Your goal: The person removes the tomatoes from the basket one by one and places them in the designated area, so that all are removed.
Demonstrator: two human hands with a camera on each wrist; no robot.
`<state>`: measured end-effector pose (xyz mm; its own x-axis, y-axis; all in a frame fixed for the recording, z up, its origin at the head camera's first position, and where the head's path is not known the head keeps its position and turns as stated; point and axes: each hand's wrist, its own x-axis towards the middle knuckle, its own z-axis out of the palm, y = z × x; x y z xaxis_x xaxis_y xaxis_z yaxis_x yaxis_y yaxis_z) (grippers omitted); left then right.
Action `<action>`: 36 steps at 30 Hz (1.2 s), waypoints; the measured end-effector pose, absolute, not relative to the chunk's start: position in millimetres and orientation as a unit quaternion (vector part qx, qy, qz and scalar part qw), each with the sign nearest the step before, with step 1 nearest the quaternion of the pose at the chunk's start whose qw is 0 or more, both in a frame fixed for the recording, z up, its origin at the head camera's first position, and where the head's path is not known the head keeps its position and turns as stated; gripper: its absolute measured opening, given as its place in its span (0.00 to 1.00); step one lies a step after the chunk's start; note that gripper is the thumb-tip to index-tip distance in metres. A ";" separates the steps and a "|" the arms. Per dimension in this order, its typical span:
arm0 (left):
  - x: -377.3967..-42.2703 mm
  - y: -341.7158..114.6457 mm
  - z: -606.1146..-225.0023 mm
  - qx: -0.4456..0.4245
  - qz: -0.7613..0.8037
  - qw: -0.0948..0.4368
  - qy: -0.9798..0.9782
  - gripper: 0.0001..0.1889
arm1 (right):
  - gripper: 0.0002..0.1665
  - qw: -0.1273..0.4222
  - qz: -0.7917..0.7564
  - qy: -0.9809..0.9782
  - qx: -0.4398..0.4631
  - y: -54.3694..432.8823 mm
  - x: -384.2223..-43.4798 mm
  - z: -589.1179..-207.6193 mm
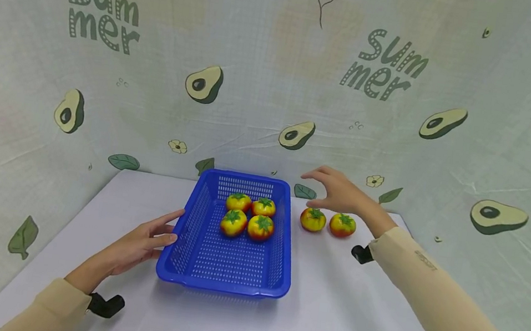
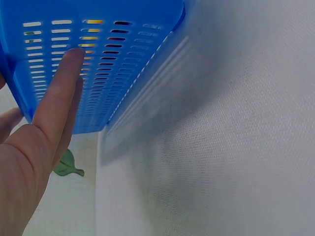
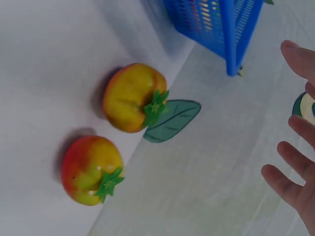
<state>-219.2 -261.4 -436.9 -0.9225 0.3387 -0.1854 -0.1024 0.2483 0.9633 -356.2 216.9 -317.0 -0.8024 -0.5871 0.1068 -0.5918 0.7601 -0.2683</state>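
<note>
In the head view, a blue plastic basket with slotted walls stands mid-table, holding several yellow-red tomatoes with green leafy tops. My left hand rests against its left side, thumb and index fingertip at the rim. The left wrist view shows a straight finger lying along the basket's outer wall. Right of the basket, two more tomatoes sit side by side, the nearer one to it and the outer one. Above them hovers my right hand, thumb and fingers spread apart, holding nothing.
A white cloth covers the table. Close behind and at the sides hangs a pale curtain printed with avocados, leaves and lettering. Black wrist mounts stick out below each sleeve.
</note>
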 end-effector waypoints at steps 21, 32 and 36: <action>-220.4 -262.6 -436.2 0.088 0.614 0.179 0.763 0.41 | 0.41 -0.119 0.108 -0.904 0.396 108.7 -355.6 -308.8; -222.6 -262.9 -439.0 0.081 0.613 0.181 0.765 0.41 | 0.40 -0.179 0.145 -0.897 0.376 68.1 -358.3 -338.7; -222.4 -263.7 -438.8 0.084 0.612 0.178 0.766 0.41 | 0.39 -0.179 0.144 -0.895 0.382 58.2 -359.4 -348.7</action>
